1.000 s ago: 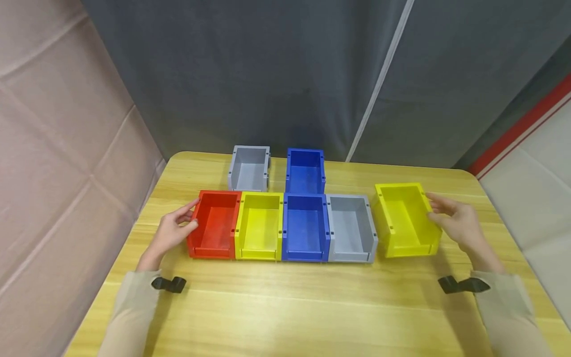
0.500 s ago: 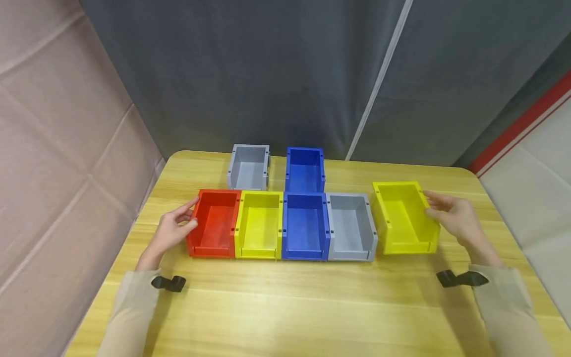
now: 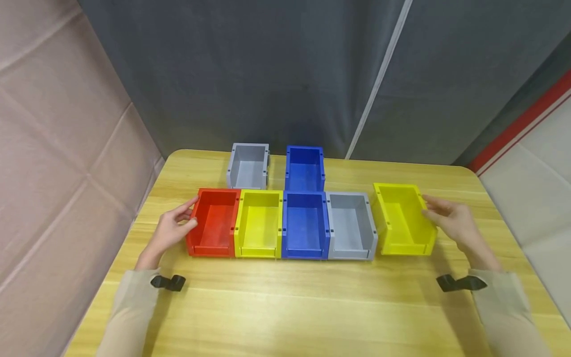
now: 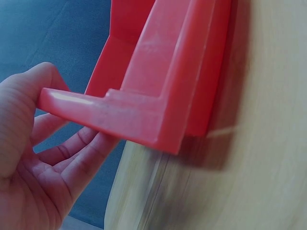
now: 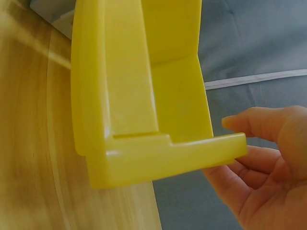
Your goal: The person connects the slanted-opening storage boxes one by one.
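Two sets of fingers point(image 5: 229, 188) pinch a red bin point(image 3: 216, 223) and an end yellow bin point(image 3: 405, 218).
The left hand point(image 3: 168, 231) holds the red bin's outer side; the right hand point(image 3: 456, 222) holds the end yellow bin, just beside the front grey bin point(image 3: 350, 223). On the desk point(image 3: 276, 307), a middle yellow bin point(image 3: 259, 223) and front blue bin point(image 3: 305, 223) fill the row; a rear grey bin point(image 3: 249, 171) and rear blue bin point(image 3: 305, 171) stand behind.

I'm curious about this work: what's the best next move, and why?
Perhaps the right hand should ease its yellow bin left against the nearest grey bin: a narrow gap shows there, while the row's four bins stand side by side.
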The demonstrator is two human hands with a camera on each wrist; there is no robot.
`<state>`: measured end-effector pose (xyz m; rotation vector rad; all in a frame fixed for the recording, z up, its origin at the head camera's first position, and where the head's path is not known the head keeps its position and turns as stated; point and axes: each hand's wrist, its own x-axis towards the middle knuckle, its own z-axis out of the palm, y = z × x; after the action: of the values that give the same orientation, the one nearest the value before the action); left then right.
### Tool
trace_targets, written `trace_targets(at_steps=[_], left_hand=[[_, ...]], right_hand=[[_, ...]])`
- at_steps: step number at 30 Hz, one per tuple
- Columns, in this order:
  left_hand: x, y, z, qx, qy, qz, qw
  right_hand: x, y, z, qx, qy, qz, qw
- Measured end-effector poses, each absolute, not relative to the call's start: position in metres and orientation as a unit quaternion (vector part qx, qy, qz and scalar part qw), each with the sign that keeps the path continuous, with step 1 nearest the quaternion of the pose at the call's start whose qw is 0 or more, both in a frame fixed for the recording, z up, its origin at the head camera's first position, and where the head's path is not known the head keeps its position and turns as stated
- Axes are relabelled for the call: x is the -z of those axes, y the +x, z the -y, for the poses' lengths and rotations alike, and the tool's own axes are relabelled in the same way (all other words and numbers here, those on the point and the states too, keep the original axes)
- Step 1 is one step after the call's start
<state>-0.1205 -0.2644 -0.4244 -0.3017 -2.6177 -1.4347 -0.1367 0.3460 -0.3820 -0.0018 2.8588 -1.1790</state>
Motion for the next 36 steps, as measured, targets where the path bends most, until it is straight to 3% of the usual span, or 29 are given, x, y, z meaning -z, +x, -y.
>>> trace_targets(at_steps=[9, 14, 16, 21, 29, 36], left_hand=[[0.424, -0.121, 0.264, 0.479, -0.102, 0.869, 0.071], [0.433, -0.126, 0.268, 0.475, -0.104, 0.870, 0.076], [0.442, -0.129, 0.273, 0.474, -0.106, 0.871, 0.077], [0.457, -0.133, 0.282, 0.476, -0.104, 0.870, 0.074], [0.458, -0.133, 0.281, 0.475, -0.104, 0.870, 0.077], [0.460, -0.134, 0.280, 0.481, -0.097, 0.868, 0.078]], right_hand=[[0.384, -0.136, -0.347, 0.385, -0.004, -0.923, 0.008], [0.384, -0.140, -0.336, 0.320, -0.136, -0.934, -0.083], [0.385, -0.143, -0.330, 0.298, -0.207, -0.927, -0.093], [0.381, -0.151, -0.316, 0.250, -0.299, -0.920, -0.039], [0.375, -0.160, -0.307, 0.187, -0.283, -0.939, 0.062], [0.366, -0.164, -0.300, 0.172, -0.274, -0.940, 0.109]])
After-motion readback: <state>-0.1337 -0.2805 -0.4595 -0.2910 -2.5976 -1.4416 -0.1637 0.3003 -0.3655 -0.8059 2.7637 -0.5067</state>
